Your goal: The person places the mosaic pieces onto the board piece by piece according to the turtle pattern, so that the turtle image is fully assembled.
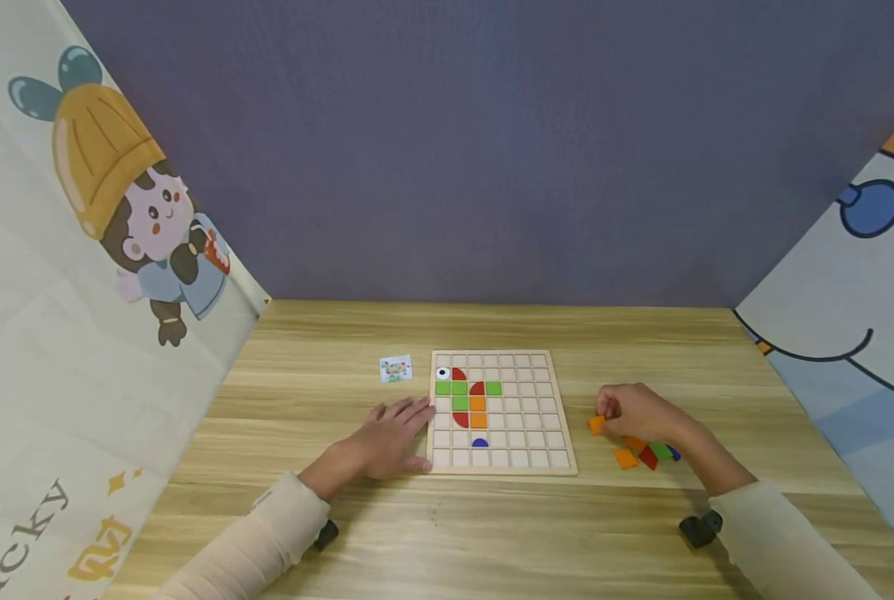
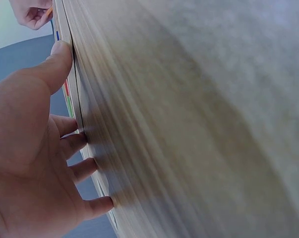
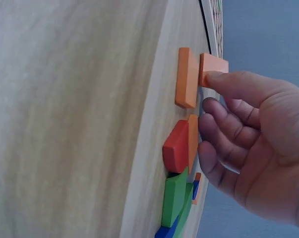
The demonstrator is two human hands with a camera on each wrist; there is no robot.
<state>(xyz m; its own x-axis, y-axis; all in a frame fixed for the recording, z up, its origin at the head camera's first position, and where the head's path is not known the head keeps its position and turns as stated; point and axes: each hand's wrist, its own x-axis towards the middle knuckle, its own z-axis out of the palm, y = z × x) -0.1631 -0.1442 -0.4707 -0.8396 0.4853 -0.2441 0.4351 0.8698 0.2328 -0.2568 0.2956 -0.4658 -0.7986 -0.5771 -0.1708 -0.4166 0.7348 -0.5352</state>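
Note:
A wooden grid board point(image 1: 529, 429) lies on the table, with green, red, orange and blue tiles and a white eye tile point(image 1: 442, 373) set in its left part. My left hand point(image 1: 390, 437) rests flat at the board's left edge, its fingers spread and the thumb by the lower corner. To the right of the board, my right hand point(image 1: 641, 412) pinches an orange square tile point(image 3: 213, 63) by its edge, the thumb on the near face. Under and beside that hand lie loose orange, red, green and blue tiles, among them an orange tile point(image 1: 626, 458).
A small picture card point(image 1: 396, 368) lies left of the board's upper corner. Behind the wooden table point(image 1: 432, 533) stands a dark wall point(image 1: 491, 167), with printed pale panels on both sides.

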